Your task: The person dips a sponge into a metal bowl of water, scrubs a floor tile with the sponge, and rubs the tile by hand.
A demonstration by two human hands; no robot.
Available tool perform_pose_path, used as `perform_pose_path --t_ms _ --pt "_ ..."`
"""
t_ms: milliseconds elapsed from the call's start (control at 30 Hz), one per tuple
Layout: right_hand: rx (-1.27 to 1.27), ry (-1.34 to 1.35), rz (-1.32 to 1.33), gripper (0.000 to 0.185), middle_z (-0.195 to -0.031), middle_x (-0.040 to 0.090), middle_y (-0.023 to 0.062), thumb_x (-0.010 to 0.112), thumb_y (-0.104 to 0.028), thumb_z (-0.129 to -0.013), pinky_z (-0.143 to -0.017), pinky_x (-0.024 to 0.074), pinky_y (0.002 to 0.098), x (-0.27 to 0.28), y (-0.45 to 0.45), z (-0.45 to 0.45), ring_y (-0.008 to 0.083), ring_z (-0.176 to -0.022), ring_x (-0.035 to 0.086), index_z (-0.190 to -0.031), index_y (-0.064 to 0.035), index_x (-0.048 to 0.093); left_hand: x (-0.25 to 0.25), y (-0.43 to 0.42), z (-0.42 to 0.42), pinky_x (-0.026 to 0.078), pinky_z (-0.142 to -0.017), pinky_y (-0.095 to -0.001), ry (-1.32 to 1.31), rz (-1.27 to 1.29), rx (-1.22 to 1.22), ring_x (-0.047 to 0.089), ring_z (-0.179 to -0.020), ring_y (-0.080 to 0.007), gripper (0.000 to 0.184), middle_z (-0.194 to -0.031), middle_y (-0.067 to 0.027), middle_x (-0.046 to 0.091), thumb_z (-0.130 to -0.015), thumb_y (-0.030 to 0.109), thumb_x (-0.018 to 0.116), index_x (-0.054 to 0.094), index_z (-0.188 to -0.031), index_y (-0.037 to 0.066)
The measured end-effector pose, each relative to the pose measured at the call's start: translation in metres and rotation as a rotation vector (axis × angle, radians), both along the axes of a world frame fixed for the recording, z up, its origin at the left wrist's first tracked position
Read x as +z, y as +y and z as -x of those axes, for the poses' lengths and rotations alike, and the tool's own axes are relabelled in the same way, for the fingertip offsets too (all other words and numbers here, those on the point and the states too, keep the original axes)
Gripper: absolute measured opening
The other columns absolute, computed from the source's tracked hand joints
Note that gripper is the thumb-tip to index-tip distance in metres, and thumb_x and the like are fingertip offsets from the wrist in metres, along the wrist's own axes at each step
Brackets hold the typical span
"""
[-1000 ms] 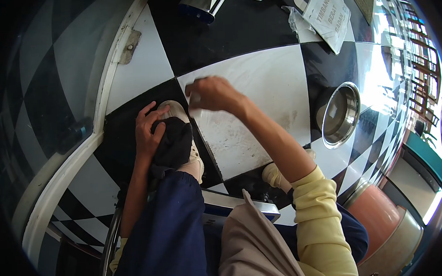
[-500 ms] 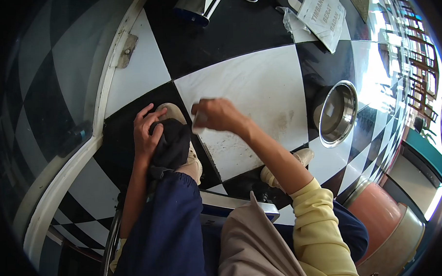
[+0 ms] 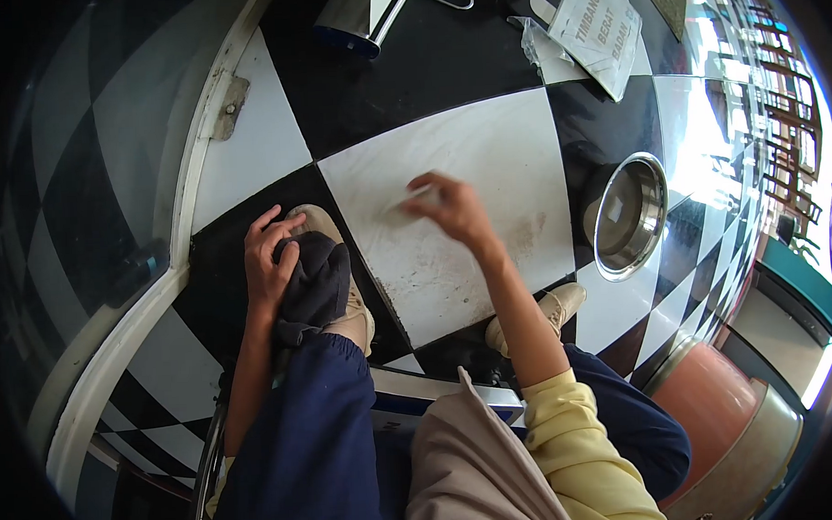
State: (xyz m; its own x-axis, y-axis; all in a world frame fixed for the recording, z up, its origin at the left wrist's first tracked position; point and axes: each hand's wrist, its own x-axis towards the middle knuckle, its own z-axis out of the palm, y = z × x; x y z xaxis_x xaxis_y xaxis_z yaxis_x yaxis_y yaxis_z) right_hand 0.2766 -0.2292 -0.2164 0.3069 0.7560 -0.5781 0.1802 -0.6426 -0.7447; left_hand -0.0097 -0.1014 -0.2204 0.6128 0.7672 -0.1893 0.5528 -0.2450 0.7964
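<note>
My left hand (image 3: 268, 265) is at the beige shoe (image 3: 314, 220) on my left foot, its fingers near the toe. A bunched dark grey cloth (image 3: 314, 286) lies over the shoe and ankle, gripped by that hand at its thumb side. Above the white floor tile, my right hand (image 3: 451, 208) is closed on a small whitish object (image 3: 420, 203), too smeared by motion to name exactly. The other beige shoe (image 3: 564, 302) rests on the floor to the right.
A steel basin (image 3: 658, 242) with something pale inside stands at the right. A printed sign (image 3: 599, 34) and a metal object with a looped handle (image 3: 348, 19) lie at the far side. A white door frame (image 3: 186, 190) edges the left; a pink rounded container (image 3: 709, 378) is lower right.
My right hand has moved right, away from the left shoe, with the whitish object. My left hand stays by the shoe and cloth. The view has shifted slightly.
</note>
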Motion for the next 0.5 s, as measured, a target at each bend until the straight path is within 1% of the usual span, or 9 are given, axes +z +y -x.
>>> perform_pose_path --t_ms 33,133,167,267,333,400,467,500 --pt "-0.111 -0.035 0.015 0.033 -0.084 0.072 0.0142 0.078 -0.027 -0.08 -0.076 0.0512 0.0343 -0.005 -0.001 -0.012 0.0225 -0.081 0.069 -0.101 -0.0027 0.069 -0.001 0.0 0.0 0.036 -0.105 -0.0428 -0.008 0.008 0.0 0.052 -0.122 -0.0302 0.026 -0.106 -0.0078 0.071 -0.078 0.014 0.056 0.071 -0.096 0.004" --pt "-0.128 -0.048 -0.123 0.035 -0.084 0.072 0.0133 0.079 -0.029 -0.08 -0.076 0.0512 0.0346 -0.017 -0.011 -0.008 0.0226 -0.081 0.069 -0.102 -0.0038 0.069 -0.007 0.003 0.0 0.036 -0.105 -0.0424 -0.025 -0.057 -0.037 0.052 -0.122 -0.03 0.027 -0.105 -0.0074 0.071 -0.078 0.013 0.056 0.071 -0.098 0.004" --pt "0.053 -0.175 -0.152 0.039 -0.081 0.071 0.0135 0.08 -0.032 -0.079 -0.077 0.0508 0.035 -0.021 -0.016 -0.001 0.0233 -0.081 0.068 -0.104 -0.005 0.069 -0.007 0.003 -0.001 0.036 -0.105 -0.0423 -0.02 -0.054 -0.034 0.052 -0.122 -0.0301 0.027 -0.105 -0.0073 0.071 -0.078 0.013 0.056 0.071 -0.098 0.003" --pt "0.001 -0.181 -0.007 0.041 -0.078 0.07 0.0108 0.08 -0.035 -0.078 -0.071 0.0502 0.0315 -0.01 -0.019 -0.032 0.0196 -0.073 0.065 -0.105 -0.0063 0.069 -0.001 0.003 -0.002 0.037 -0.105 -0.0421 -0.004 -0.033 -0.019 0.052 -0.123 -0.0302 0.027 -0.106 -0.0073 0.071 -0.078 0.013 0.055 0.07 -0.098 0.003" --pt "-0.267 -0.268 0.024 0.041 -0.076 0.067 0.0062 0.079 -0.035 -0.079 -0.062 0.046 0.0266 -0.023 -0.041 -0.089 0.0126 -0.064 0.057 -0.106 -0.0061 0.069 0.0 0.001 -0.003 0.037 -0.105 -0.0422 -0.002 0.001 -0.003 0.052 -0.123 -0.0302 0.026 -0.106 -0.0073 0.071 -0.078 0.013 0.055 0.07 -0.097 0.002" --pt "-0.544 -0.34 -0.065 0.038 -0.074 0.064 0.0016 0.078 -0.033 -0.08 -0.054 0.0395 0.0234 -0.013 -0.062 -0.133 0.0079 -0.057 0.048 -0.104 -0.0056 0.07 -0.001 0.002 -0.004 0.037 -0.105 -0.0423 0.003 -0.008 -0.014 0.052 -0.123 -0.0302 0.026 -0.106 -0.0075 0.071 -0.079 0.013 0.055 0.07 -0.098 0.002" --pt "-0.735 -0.284 -0.13 0.036 -0.072 0.063 0.0012 0.077 -0.033 -0.081 -0.054 0.0397 0.0239 -0.015 -0.081 -0.165 0.0086 -0.056 0.049 -0.102 -0.0047 0.071 -0.002 0.003 -0.004 0.036 -0.105 -0.0425 0.004 -0.023 -0.02 0.051 -0.124 -0.0304 0.025 -0.106 -0.0078 0.071 -0.079 0.013 0.055 0.069 -0.096 0.002" --pt "-0.717 -0.316 -0.126 0.036 -0.072 0.063 0.0015 0.076 -0.033 -0.081 -0.055 0.0416 0.0237 -0.011 -0.081 -0.168 0.0091 -0.057 0.051 -0.102 -0.0042 0.072 -0.002 0.003 -0.004 0.036 -0.106 -0.0427 0.003 -0.033 -0.023 0.051 -0.124 -0.0305 0.023 -0.106 -0.008 0.071 -0.079 0.013 0.055 0.069 -0.094 0.002"
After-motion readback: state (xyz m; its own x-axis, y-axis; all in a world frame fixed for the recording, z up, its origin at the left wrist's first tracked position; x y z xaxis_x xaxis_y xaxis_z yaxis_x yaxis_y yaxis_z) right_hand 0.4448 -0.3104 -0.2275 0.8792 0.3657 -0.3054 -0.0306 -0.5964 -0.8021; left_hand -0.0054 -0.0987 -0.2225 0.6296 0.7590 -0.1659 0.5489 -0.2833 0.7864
